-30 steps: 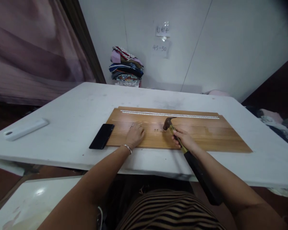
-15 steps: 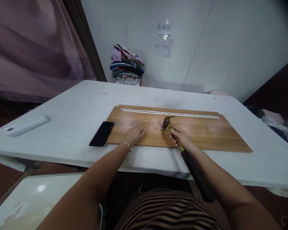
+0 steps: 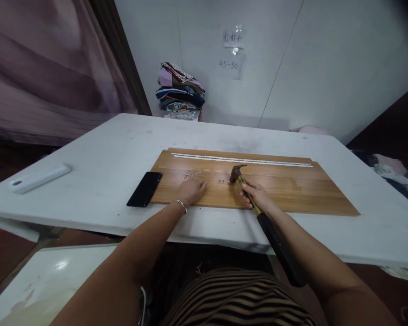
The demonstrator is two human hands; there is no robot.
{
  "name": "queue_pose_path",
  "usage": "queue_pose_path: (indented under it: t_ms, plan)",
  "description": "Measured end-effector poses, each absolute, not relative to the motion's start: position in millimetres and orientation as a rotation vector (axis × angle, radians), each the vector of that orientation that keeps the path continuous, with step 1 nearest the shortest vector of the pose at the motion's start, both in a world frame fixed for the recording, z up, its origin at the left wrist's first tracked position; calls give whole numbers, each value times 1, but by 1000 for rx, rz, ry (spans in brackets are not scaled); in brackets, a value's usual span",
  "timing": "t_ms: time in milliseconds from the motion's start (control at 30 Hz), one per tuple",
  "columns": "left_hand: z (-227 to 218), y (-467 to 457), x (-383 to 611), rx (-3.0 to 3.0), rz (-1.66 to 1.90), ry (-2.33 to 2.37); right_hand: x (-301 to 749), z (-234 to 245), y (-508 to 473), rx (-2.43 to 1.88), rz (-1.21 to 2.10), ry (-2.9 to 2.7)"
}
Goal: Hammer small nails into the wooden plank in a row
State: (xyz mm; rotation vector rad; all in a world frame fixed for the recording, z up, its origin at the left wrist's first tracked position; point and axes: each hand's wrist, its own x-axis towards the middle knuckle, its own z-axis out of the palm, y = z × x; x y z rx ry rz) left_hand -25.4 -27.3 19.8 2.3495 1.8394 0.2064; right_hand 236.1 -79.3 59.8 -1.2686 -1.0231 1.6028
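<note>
My right hand [image 3: 256,195] is wrapped around the hammer [image 3: 252,202] near the upper part of its yellowish handle. The black grip slants down toward me, and the dark claw head [image 3: 236,173] is low over the wooden board [image 3: 292,185]. Just left of the head, a few small nails [image 3: 221,181] stand in the board. My left hand [image 3: 191,191] rests on the board with its fingers curled in; whatever may be inside them is hidden. Several loose nails [image 3: 191,174] lie just beyond it.
Two white marked strips [image 3: 241,160] run along the board's far side. A black phone [image 3: 144,189] lies by its left end. The white table [image 3: 105,158] also bears a white elongated object [image 3: 40,178] at left. Folded cloths [image 3: 181,93] are stacked against the wall.
The view has shifted very slightly. Both hands, the hammer and the nails look the same as before.
</note>
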Motion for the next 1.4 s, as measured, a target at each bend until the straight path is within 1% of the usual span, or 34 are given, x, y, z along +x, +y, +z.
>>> queue_pose_path:
  t_ms: [233,500,900,1400]
  plan:
    - [19,-26,-26,2318,264,1835,235,63,-80,-1284,1577,-1023]
    - [19,-25,-26,2338,225,1822,236,54,-78,-1263,1585,-1002]
    - [22,-26,-26,2330,227,1810,234,64,-81,-1274,1580,-1023]
    - [27,-28,-23,2363,155,1831,235,61,-80,-1271,1594,-1031]
